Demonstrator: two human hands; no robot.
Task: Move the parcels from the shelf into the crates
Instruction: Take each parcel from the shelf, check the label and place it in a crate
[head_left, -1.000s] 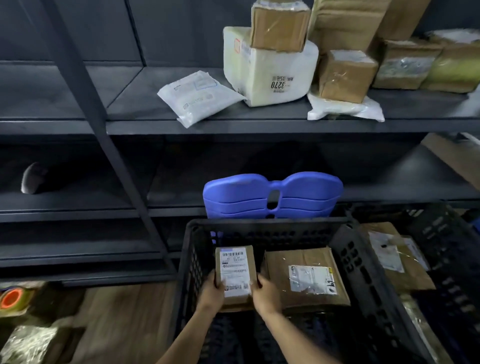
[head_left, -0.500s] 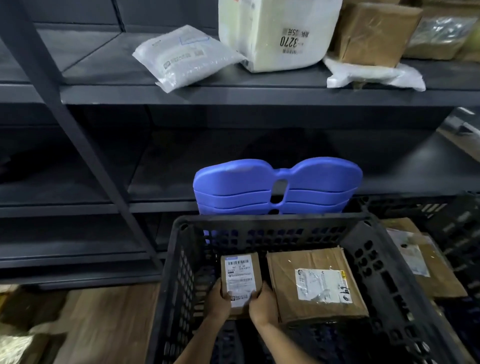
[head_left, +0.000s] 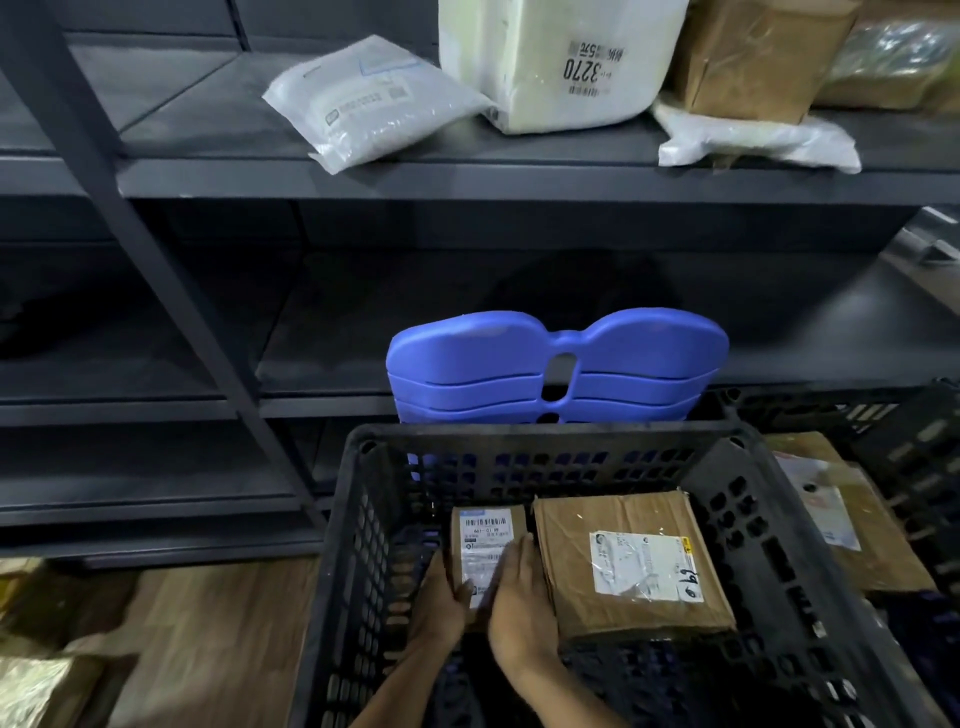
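Cardboard parcel (head_left: 485, 540) between both hands (head_left: 483, 608) inside black crate (head_left: 363, 571).

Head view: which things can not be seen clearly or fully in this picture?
- Small parcel: lower part covered by the left hand and right hand; label text too small to read.
- Crate: near side cut off by the bottom edge.
- White parcel: top cut off by the upper edge.
- Second crate: cut off by the right edge.
- Both hands are motion-blurred, so their grip is unclear.
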